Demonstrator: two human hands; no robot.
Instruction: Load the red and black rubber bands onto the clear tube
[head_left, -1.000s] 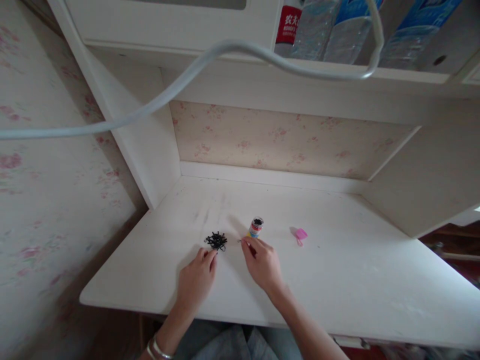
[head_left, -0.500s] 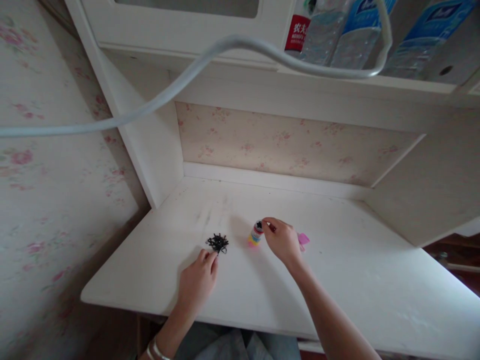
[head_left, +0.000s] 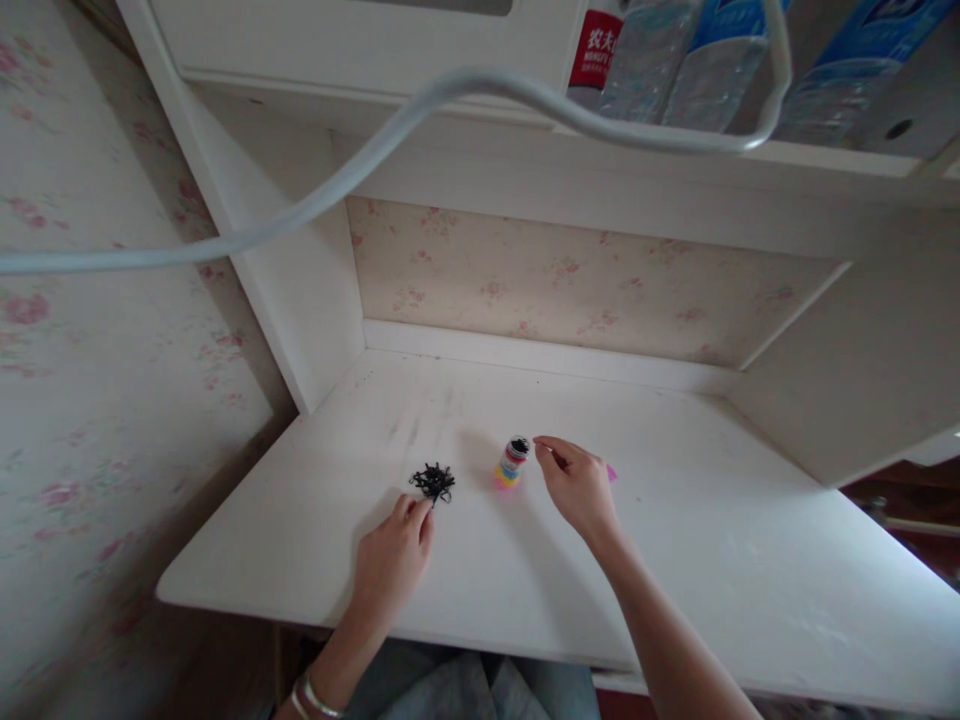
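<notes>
A tangled pile of small black elastic bands lies on the white desk. My left hand is at its near edge, thumb and fingers pinched together on a black elastic band. Right of the pile stands a small clear bottle, upright, with coloured layers showing through its side and black bands at its mouth. My right hand is just right of the mouth, apart from it, thumb and index finger together. Whatever they may hold is too small to make out. Behind this hand a bit of a pink object shows.
A pale cable runs across the upper view, in front of the shelf. Plastic water bottles stand on that shelf. Side panels and a floral back wall enclose the desk.
My right hand has drawn back a little to the right from the bottle's mouth and now covers more of the pink object. My left hand stays at the pile. The view has shifted slightly.
</notes>
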